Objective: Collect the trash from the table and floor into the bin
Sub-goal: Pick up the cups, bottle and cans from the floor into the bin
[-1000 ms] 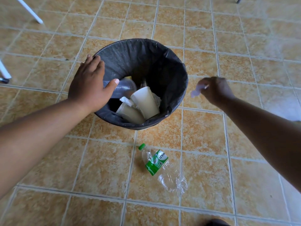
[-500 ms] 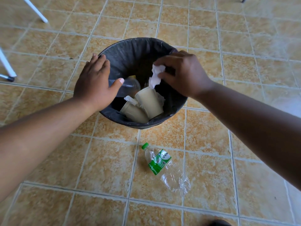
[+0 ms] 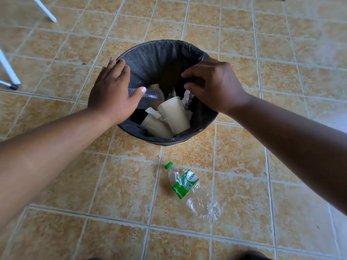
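We note a floor of tan, mottled tiles [image 3: 122,184] with pale grout lines, one slanted white furniture leg [image 3: 44,9] at the upper left, and a second white leg [image 3: 8,69] at the left edge meeting a thin grey bar [image 3: 8,85] with a dark tip.

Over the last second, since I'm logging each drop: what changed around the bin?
The right hand swung in from the floor at the right to above the bin, carrying a crumpled white tissue, and let it go; the tissue now lies among the cups and the fingers are spread. The left hand stayed on the rim, and the green-capped bottle stayed on the floor.
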The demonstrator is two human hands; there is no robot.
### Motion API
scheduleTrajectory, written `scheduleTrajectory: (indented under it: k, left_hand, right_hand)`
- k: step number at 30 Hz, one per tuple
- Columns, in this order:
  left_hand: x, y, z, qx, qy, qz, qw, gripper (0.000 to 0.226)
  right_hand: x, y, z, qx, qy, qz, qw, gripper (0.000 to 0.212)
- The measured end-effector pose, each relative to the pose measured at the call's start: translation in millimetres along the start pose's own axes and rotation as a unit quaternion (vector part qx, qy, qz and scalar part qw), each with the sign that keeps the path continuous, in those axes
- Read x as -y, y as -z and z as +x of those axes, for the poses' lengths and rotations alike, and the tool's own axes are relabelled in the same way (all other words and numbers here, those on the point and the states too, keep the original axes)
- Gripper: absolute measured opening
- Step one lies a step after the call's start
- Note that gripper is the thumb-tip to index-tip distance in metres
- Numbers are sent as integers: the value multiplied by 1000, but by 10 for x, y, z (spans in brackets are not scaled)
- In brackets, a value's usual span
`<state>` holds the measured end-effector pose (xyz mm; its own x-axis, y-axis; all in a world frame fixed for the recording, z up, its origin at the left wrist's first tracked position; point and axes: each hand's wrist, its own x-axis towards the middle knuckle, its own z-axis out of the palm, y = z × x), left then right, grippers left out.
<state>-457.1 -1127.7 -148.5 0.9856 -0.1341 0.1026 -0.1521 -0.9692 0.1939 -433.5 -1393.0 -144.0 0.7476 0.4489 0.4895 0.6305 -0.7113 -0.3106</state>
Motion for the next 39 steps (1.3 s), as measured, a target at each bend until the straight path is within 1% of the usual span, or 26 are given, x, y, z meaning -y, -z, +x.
scheduleTrajectory:
  k: [3, 6, 8, 9, 11, 13, 14, 15, 17, 19, 22, 25, 31, 36, 39]
  left_hand:
    - [5, -3, -5, 6, 3, 0, 1000, 75]
    - [7, -4, 1, 7, 5, -4, 1000, 76]
    - [4, -1, 11, 10, 10, -7, 1000, 75]
    - [3, -2, 13, 12, 12, -7, 1000, 74]
    - [4, 3, 16, 11, 12, -4, 1000, 73]
    - [8, 8, 16, 13, 10, -1, 1000, 73]
    - [8, 11, 16, 15, 10, 1, 1000, 74]
    - [7, 13, 15, 17, 10, 3, 1000, 74]
    - [-4, 17, 11, 18, 11, 4, 1000, 74]
    - [-12, 17, 11, 18, 10, 4, 1000, 74]
    - [-10, 17, 13, 14, 9, 4, 1000, 73]
    - [-16, 20, 11, 14, 11, 3, 1000, 73]
    - [-19, 26, 11, 17, 10, 5, 1000, 73]
    - [-8, 11, 14, 15, 7, 5, 1000, 74]
    - [-2, 8, 9, 19, 9, 5, 1000, 74]
  right_hand:
    - [327, 166, -52, -29, 31, 39, 998, 18]
    - [799, 345, -290, -11, 105, 100, 989, 17]
    - [1086, 343, -553, 37, 168, 150, 974, 19]
    - [1178, 287, -708, 73, 191, 166, 965, 20]
    - [1240, 95, -1007, 166, 203, 168, 950, 25]
    - [1137, -175, -1264, 262, 177, 125, 940, 31]
    - [1064, -302, -1362, 307, 147, 91, 936, 33]
    - [993, -415, -1443, 353, 103, 52, 929, 42]
    - [849, -604, -1614, 439, 5, -10, 898, 73]
    - [768, -713, -1714, 480, -74, -26, 874, 94]
    - [682, -853, -1821, 488, -134, -22, 862, 105]
    - [613, -988, -1880, 501, -154, -30, 851, 101]
    - [581, -1134, -1842, 531, -161, -23, 831, 77]
    - [603, -1158, -1804, 512, -175, 10, 841, 55]
    - [681, -1058, -1652, 497, -164, 57, 850, 53]
